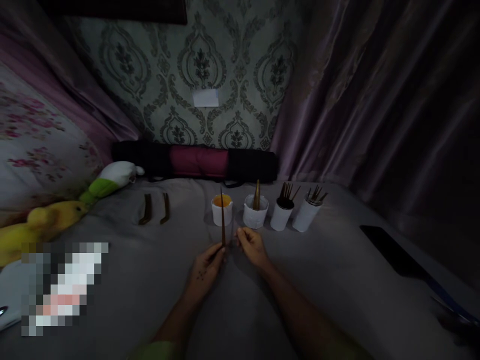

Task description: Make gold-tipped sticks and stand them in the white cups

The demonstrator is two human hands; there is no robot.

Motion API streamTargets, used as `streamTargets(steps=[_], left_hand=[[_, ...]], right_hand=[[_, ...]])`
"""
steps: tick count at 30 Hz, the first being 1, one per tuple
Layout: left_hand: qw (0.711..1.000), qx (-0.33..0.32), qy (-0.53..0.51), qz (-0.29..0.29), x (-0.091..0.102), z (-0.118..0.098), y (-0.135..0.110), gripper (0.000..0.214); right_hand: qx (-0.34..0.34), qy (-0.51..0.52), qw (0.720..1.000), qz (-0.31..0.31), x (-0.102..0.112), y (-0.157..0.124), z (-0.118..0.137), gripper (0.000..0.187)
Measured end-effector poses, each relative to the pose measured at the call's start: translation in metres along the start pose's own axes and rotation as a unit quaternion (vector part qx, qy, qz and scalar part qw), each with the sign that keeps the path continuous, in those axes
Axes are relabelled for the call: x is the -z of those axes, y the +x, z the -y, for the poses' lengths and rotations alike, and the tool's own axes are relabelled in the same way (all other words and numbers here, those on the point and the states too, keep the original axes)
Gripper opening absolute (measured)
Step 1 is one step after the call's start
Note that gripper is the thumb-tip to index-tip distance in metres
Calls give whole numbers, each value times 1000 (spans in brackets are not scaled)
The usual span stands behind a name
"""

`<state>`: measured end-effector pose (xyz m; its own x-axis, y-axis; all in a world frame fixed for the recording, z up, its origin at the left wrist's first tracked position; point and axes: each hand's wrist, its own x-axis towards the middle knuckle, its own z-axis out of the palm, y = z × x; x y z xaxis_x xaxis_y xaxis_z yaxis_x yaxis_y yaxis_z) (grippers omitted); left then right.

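My left hand [207, 267] is closed around the lower end of a slim brown pointed stick [223, 222]. The stick points up and away, its upper part crossing in front of a white cup [222, 216] with a yellow-orange inside. To the right, my right hand [250, 245] is curled with thumb and fingers together; whatever it may pinch is too small or dark to make out. Just beyond it stands a second white cup [255, 218] with golden-brown pointed pieces [257, 196] upright in it.
Two more white containers [281, 220] [305, 218] hold several thin sticks. Two bent brown pieces [147, 210] [165, 209] lie at left, near plush toys [52, 220]. A black-and-maroon roll [198, 162] lies along the wall. A dark flat object [390, 250] rests at right on the grey sheet [322, 270].
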<state>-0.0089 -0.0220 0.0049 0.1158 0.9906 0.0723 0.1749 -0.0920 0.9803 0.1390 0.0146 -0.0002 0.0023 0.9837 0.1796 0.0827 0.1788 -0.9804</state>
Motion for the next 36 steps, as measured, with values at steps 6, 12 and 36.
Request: streamTargets(steps=[6, 12, 36], left_hand=[[995, -70, 55, 39, -1, 1, -2, 33], [989, -101, 85, 70, -4, 1, -2, 30], [950, 190, -179, 169, -9, -13, -8, 39]], right_hand=[[5, 16, 1000, 13, 0, 0, 6, 38], [-16, 20, 999, 30, 1, 0, 17, 41], [4, -81, 993, 88, 16, 6, 21, 28]])
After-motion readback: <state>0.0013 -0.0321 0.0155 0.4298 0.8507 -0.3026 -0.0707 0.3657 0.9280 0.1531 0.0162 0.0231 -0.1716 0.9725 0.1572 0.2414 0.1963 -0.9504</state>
